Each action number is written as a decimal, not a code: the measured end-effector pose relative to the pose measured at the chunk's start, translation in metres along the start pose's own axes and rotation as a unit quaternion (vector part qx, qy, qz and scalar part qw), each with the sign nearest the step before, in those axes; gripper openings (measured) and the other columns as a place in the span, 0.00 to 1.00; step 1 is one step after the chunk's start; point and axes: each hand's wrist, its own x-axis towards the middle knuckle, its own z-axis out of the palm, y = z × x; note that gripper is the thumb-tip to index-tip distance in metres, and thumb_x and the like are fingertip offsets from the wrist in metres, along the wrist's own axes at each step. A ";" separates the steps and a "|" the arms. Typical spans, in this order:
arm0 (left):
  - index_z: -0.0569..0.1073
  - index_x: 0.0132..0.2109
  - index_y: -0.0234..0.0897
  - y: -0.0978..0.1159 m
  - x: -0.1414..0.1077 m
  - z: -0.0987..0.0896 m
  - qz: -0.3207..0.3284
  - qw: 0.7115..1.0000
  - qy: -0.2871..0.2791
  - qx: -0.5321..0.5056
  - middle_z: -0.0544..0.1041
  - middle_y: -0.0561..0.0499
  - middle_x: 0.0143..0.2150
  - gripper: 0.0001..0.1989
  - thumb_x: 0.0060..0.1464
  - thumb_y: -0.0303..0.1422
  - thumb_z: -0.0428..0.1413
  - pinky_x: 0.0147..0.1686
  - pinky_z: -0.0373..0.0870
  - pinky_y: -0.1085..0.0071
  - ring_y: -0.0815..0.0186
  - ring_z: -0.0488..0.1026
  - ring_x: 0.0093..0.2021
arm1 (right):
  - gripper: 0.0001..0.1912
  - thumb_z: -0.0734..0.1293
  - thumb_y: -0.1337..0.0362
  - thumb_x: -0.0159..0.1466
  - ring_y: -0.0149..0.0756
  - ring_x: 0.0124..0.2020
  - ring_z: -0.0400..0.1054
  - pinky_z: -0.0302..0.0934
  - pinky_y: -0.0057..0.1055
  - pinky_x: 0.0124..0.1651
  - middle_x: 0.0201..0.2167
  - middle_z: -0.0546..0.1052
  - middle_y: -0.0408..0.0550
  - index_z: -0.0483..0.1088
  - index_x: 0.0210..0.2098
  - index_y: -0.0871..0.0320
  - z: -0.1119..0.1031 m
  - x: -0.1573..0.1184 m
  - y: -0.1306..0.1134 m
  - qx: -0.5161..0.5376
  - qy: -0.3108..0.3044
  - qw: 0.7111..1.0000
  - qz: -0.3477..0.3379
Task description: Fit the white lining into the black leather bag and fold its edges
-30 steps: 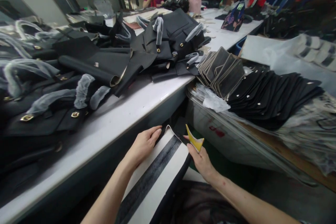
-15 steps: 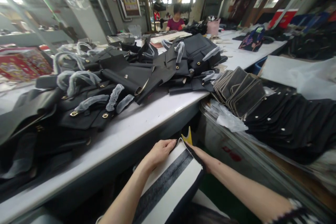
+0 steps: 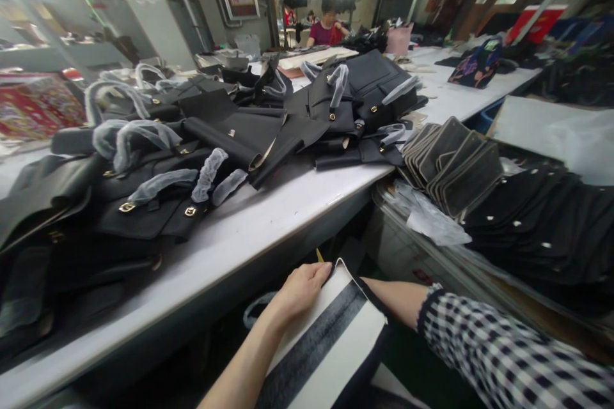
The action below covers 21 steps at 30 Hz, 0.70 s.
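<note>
Low in the view is a white and black panelled piece (image 3: 330,332), tilted, with a dark side facing right. My left hand (image 3: 307,284) is closed on its upper left edge, thumb and fingers pressed together. The forearm of my right arm (image 3: 398,300) passes behind the piece's right side, and the hand itself is hidden there. A small yellow tip (image 3: 320,255) shows just beyond my left fingers.
Black bags (image 3: 158,204) with wrapped handles lie heaped on the long white table (image 3: 288,204). To the right, stacked grey panels (image 3: 453,163) and black pieces (image 3: 542,223) lie by clear plastic. A person (image 3: 329,29) sits at the far end.
My right hand has gone out of sight behind the piece, and its checked sleeve now shows. The yellow object has moved left and is mostly hidden. The view has shifted slightly.
</note>
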 end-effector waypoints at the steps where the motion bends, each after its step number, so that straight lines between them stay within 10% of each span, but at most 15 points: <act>1: 0.79 0.41 0.40 0.000 0.000 0.000 -0.003 1.000 -0.002 0.002 0.80 0.49 0.41 0.27 0.62 0.53 0.42 0.45 0.68 0.65 0.55 0.75 0.43 | 0.15 0.69 0.53 0.58 0.47 0.51 0.71 0.58 0.43 0.62 0.42 0.80 0.50 0.80 0.39 0.53 -0.002 0.000 0.000 -0.002 -0.040 0.999 0.004; 12: 0.78 0.37 0.40 0.004 0.001 0.000 -0.027 0.999 -0.017 0.039 0.80 0.45 0.42 0.26 0.63 0.50 0.41 0.48 0.66 0.60 0.52 0.74 0.44 | 0.18 0.70 0.51 0.52 0.52 0.49 0.72 0.62 0.44 0.56 0.40 0.81 0.54 0.80 0.37 0.54 0.001 -0.006 0.034 -0.033 0.047 0.998 -0.003; 21: 0.78 0.37 0.39 0.010 -0.001 0.004 -0.027 0.999 -0.026 -0.023 0.80 0.48 0.39 0.26 0.62 0.50 0.43 0.44 0.69 0.63 0.55 0.74 0.40 | 0.21 0.66 0.48 0.59 0.47 0.56 0.67 0.54 0.41 0.65 0.48 0.78 0.53 0.79 0.43 0.55 -0.011 -0.007 0.025 -0.078 -0.102 0.990 0.056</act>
